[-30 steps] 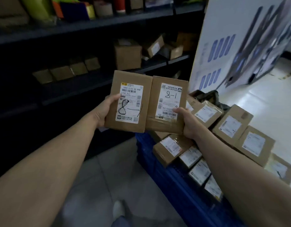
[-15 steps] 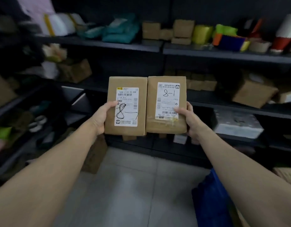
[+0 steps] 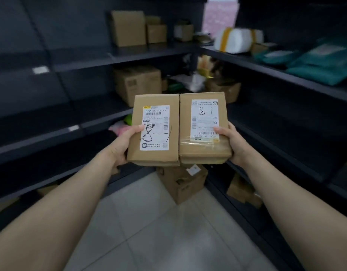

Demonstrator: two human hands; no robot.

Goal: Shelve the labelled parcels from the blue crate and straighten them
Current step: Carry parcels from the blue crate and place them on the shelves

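Observation:
Two brown cardboard parcels are held side by side in front of me, labels facing up. The left parcel (image 3: 155, 132) carries a white label with "8-1" scrawled in black; my left hand (image 3: 125, 143) grips its left edge, thumb on the label. The right parcel (image 3: 205, 128) has a white label marked "8-1" and clear tape near its bottom; my right hand (image 3: 232, 142) grips its right edge, thumb on top. The two parcels touch along their inner edges. The blue crate is out of view.
Dark metal shelves (image 3: 51, 133) run along the left and the right (image 3: 286, 75), meeting in a corner ahead. Cardboard boxes (image 3: 137, 83) sit on the corner shelves, one box (image 3: 181, 182) on the tiled floor. Teal bags (image 3: 323, 63) and a white bundle (image 3: 237, 40) lie upper right.
The view has swung left, away from the blue crate toward the shelf corner. Both hands keep the same hold on the two parcels, which stay side by side.

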